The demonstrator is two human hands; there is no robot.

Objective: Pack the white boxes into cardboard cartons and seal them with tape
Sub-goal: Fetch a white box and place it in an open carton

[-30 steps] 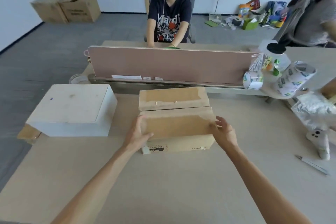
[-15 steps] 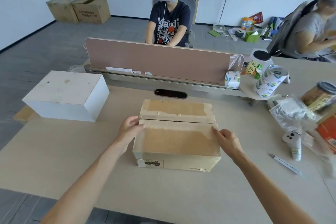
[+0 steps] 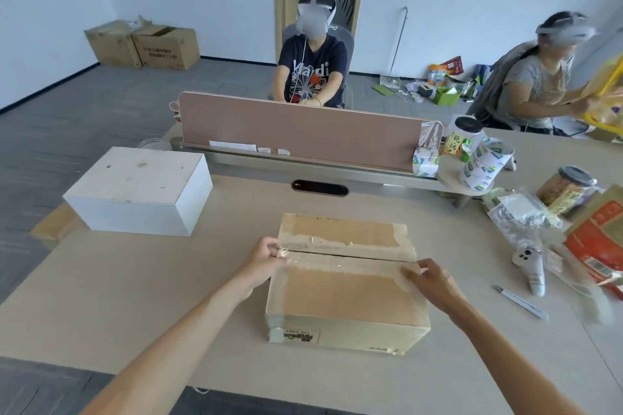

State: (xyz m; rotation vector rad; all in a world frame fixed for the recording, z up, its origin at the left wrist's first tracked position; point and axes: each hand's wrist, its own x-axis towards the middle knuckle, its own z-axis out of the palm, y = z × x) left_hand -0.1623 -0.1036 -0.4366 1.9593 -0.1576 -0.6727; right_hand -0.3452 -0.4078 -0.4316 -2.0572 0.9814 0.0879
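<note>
**A:** What is there, and how many?

**B:** One white box sits left on the bench. One cardboard carton sits centre, flaps down and untaped. At least two tape rolls are at the right.

**A:** And the hands?

**B:** The left hand pinches the seam's left end. The right hand rests loose fingers on the near flap. The carton looks stiff and probably light, so hold its side walls.

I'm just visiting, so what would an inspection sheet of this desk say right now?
surface: pale table.
job's things: cardboard carton, flaps closed; white box left of it, apart; tape rolls by the divider.
clutter: pen, controller, jars, plastic bag at right.
hands: left hand at the seam's left end, grip unclear; right hand rests on the near flap.
cables: nothing seen on the table.
surroundings: two people in headsets; floor cartons.
</note>
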